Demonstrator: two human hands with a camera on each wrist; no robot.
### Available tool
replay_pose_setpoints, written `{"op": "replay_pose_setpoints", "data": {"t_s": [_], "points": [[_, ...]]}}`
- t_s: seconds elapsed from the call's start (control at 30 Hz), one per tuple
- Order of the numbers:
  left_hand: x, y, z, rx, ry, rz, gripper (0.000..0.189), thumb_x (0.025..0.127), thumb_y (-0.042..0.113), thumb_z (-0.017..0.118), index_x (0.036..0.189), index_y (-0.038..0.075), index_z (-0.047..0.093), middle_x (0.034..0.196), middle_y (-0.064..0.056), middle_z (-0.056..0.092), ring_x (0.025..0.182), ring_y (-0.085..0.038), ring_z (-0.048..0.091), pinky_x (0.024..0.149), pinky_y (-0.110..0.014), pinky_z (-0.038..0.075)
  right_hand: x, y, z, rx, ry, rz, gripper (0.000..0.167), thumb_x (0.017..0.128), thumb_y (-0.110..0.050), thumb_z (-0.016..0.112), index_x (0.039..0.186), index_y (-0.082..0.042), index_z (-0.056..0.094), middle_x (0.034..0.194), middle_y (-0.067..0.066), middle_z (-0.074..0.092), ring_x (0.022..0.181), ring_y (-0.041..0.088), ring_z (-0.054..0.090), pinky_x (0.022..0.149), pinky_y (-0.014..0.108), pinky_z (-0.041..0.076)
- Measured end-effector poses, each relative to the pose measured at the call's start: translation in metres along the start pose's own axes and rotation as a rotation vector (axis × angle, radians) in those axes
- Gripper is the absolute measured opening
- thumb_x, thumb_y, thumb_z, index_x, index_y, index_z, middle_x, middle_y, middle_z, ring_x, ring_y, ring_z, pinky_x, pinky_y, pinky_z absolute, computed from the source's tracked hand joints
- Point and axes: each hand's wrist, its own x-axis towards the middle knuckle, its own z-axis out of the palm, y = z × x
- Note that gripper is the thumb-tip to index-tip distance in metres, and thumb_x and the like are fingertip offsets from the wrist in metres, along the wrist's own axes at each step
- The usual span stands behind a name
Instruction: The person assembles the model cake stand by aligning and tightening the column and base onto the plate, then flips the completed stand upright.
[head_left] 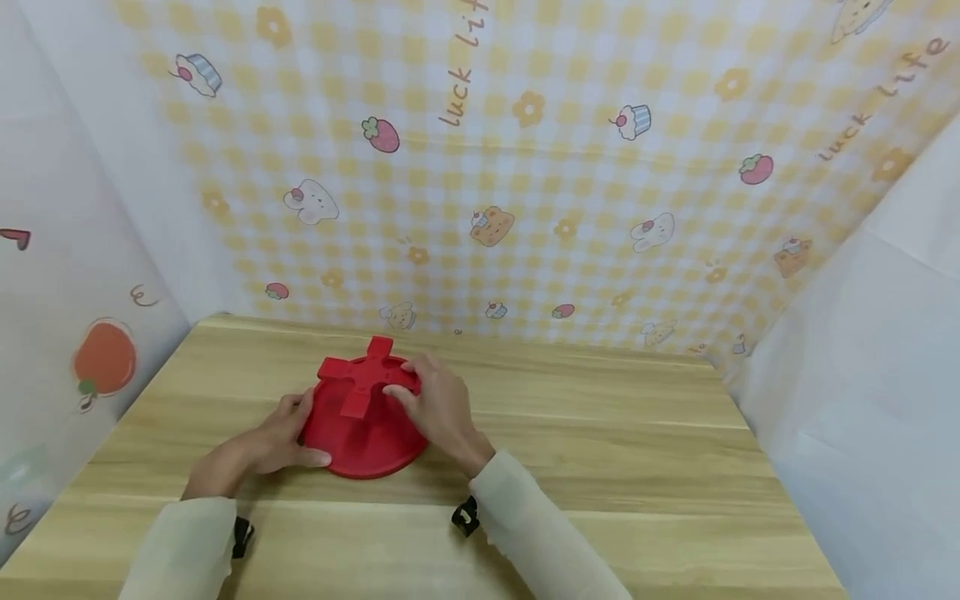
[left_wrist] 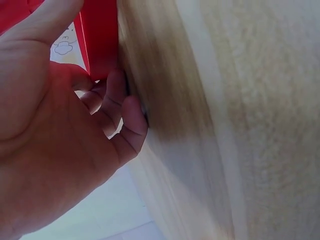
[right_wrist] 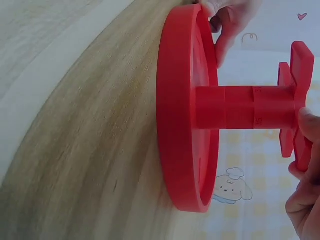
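Note:
On the wooden table stands a red stand with a wide round base point(head_left: 367, 457) and a four-armed cross-shaped top point(head_left: 367, 373). A short ringed post point(right_wrist: 237, 107) with small numbers joins the two in the right wrist view. My left hand point(head_left: 273, 437) holds the base's rim from the left, thumb at the front and fingers along the far side. With thumb and fingers, my right hand point(head_left: 442, 404) pinches the right arm of the cross. In the left wrist view, the left fingers point(left_wrist: 132, 122) curl beside the base's edge, close to the tabletop.
The pale wood table point(head_left: 600, 450) reaches back to a yellow checked cloth point(head_left: 525, 167) with cartoon prints. White cloth hangs at the left point(head_left: 67, 208) and right point(head_left: 877, 333). Black straps point(head_left: 465, 517) circle the wrists below light sleeves.

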Motion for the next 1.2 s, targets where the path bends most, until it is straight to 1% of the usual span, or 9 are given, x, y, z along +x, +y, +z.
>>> {"op": "replay_pose_setpoints", "data": {"t_s": [0.23,0.43,0.53,0.7,0.8,0.9,1.0,1.13,1.2], "points": [[0.0,0.004,-0.001,0.021,-0.01,-0.034,0.126,0.079,0.038,0.083,0.15,-0.015,-0.005,0.144,-0.036,0.013,0.135,-0.058,0.016,0.107,-0.069,0.029,0.003,0.006,-0.006,0.003,-0.028,-0.045,0.041,0.086,-0.039,0.077,0.113,-0.009,0.071,0.111,0.0,0.067,0.094,0.012,0.065,0.078,0.016,0.054],[0.004,0.003,-0.001,0.03,-0.024,-0.008,0.124,0.078,0.039,0.083,0.151,-0.016,-0.002,0.142,-0.036,0.017,0.132,-0.057,0.022,0.106,-0.068,0.033,0.004,0.019,-0.013,0.065,-0.113,-0.064,0.049,0.084,-0.041,0.077,0.123,-0.013,0.068,0.117,-0.001,0.065,0.093,0.01,0.06,0.075,0.016,0.051],[0.002,0.0,-0.006,0.063,-0.021,0.025,0.123,0.076,0.038,0.085,0.151,-0.016,0.003,0.14,-0.035,0.023,0.128,-0.054,0.03,0.103,-0.064,0.039,0.001,0.027,-0.016,0.2,-0.176,-0.004,0.056,0.084,-0.035,0.079,0.133,-0.013,0.062,0.125,0.004,0.064,0.099,0.015,0.065,0.074,0.017,0.054],[-0.001,-0.006,-0.012,0.227,0.036,0.068,0.128,0.067,0.048,0.087,0.152,-0.012,0.013,0.145,-0.036,0.03,0.128,-0.055,0.029,0.1,-0.072,0.025,-0.005,0.043,-0.017,0.394,-0.265,0.169,0.069,0.084,-0.023,0.081,0.142,-0.004,0.05,0.14,0.016,0.057,0.118,0.033,0.063,0.085,0.035,0.059],[0.0,-0.006,-0.012,0.234,0.039,0.093,0.13,0.064,0.049,0.087,0.154,-0.008,0.013,0.151,-0.035,0.027,0.136,-0.059,0.015,0.096,-0.074,0.016,-0.008,0.053,-0.014,0.369,-0.348,0.178,0.079,0.08,-0.024,0.084,0.145,-0.004,0.045,0.144,0.013,0.053,0.129,0.032,0.055,0.098,0.04,0.053],[0.003,-0.009,-0.011,0.177,0.025,0.114,0.13,0.065,0.045,0.088,0.155,-0.007,0.009,0.154,-0.035,0.024,0.139,-0.062,0.005,0.099,-0.075,0.012,-0.012,0.06,-0.01,0.325,-0.457,0.093,0.091,0.074,-0.028,0.088,0.149,-0.009,0.04,0.143,0.009,0.052,0.13,0.026,0.052,0.104,0.038,0.049],[0.006,-0.013,-0.011,0.141,0.016,0.122,0.131,0.066,0.043,0.089,0.154,-0.009,0.007,0.154,-0.036,0.023,0.139,-0.063,0.002,0.102,-0.074,0.01,-0.018,0.062,-0.008,0.238,-0.537,0.028,0.106,0.069,-0.036,0.091,0.153,-0.011,0.031,0.15,0.013,0.044,0.134,0.028,0.045,0.111,0.045,0.04],[0.008,-0.018,-0.011,0.121,0.004,0.12,0.13,0.066,0.042,0.089,0.155,-0.007,0.008,0.154,-0.037,0.023,0.139,-0.064,0.0,0.105,-0.074,0.006,-0.022,0.058,-0.006,0.072,-0.567,0.038,0.118,0.067,-0.045,0.09,0.157,-0.01,0.022,0.162,0.018,0.024,0.146,0.037,0.027,0.116,0.057,0.026],[0.008,-0.019,-0.01,0.108,0.0,0.112,0.129,0.066,0.042,0.089,0.155,-0.006,0.009,0.153,-0.038,0.022,0.139,-0.064,-0.001,0.105,-0.075,0.005,-0.022,0.056,-0.003,0.01,-0.564,0.035,0.117,0.068,-0.047,0.089,0.158,-0.011,0.022,0.163,0.016,0.023,0.147,0.037,0.025,0.116,0.056,0.027]]}}
